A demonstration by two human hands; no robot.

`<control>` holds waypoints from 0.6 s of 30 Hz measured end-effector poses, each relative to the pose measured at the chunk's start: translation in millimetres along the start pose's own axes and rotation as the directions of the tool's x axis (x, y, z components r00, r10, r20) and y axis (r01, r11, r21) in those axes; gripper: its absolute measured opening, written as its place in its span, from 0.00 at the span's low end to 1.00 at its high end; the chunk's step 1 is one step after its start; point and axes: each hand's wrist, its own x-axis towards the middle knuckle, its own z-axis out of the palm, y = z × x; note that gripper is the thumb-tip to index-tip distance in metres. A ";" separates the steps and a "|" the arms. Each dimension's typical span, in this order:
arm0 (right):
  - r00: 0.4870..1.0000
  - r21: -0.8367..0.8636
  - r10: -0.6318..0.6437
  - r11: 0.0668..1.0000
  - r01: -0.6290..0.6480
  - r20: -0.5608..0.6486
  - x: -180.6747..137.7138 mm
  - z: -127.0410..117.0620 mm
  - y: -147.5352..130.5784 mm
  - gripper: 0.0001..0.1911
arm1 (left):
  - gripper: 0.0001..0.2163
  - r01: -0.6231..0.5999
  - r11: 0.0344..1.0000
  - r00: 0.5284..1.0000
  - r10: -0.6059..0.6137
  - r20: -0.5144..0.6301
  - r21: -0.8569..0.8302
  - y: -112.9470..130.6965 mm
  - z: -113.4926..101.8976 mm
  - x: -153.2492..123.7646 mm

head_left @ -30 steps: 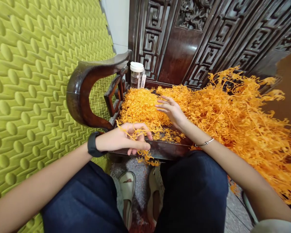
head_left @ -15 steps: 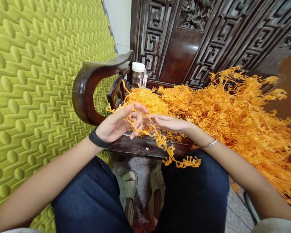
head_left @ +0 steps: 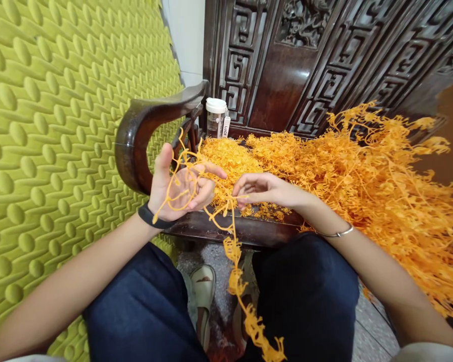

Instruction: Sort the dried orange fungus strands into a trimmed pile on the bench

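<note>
My left hand, with a black band at the wrist, is raised above the front edge of a dark wooden seat and curls around thin orange stems. My right hand, with a thin bangle at the wrist, pinches the same orange plastic sprig, whose long leafy end hangs down between my knees. Just behind both hands lies a big heap of orange artificial sprigs covering the seat.
A small clear jar with a white lid stands at the seat's back left corner beside the curved armrest. A carved dark wood backrest rises behind. Green quilted padding fills the left. My sandalled feet rest on the floor below.
My left hand lifted with the stems and turned palm up. My right hand left the heap and pinched the sprig. The sprig's long end now hangs straight down between my knees.
</note>
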 end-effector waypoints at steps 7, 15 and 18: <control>0.999 -0.314 -0.002 0.949 0.018 0.049 0.7 11.8 -4.5 0.14 | 0.39 0.081 0.996 0.993 -0.078 0.088 -0.023 -2.4 5.2 -1.9; 0.978 -0.226 0.069 0.974 -0.022 0.199 -5.1 12.3 -16.2 0.17 | 0.41 0.072 0.997 0.996 -0.071 0.052 -0.002 -6.0 -0.1 -6.6; 0.986 -0.180 0.059 0.983 -0.031 0.154 -6.0 10.0 -15.1 0.13 | 0.40 0.064 0.998 0.996 -0.063 0.065 -0.017 -5.7 -0.8 -4.7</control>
